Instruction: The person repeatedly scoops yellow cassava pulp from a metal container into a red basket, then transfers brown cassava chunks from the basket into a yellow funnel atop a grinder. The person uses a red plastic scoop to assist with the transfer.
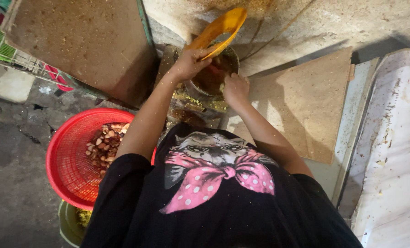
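My left hand (189,62) grips the edge of an orange plastic plate (221,28), held tilted above a round metal hopper (212,76) with brownish mash inside. At the hopper's near rim my right hand (235,87) is closed into a fist, pressing into the mash; what it holds, if anything, is hidden. Both forearms reach out from my black printed shirt.
A red mesh basket (69,158) with brown and pale nut pieces sits at the lower left, over a yellow-green bucket (69,225). A dusty brown board (81,39) leans at the upper left. Flat boards (306,101) and a white sheet (393,151) lie to the right.
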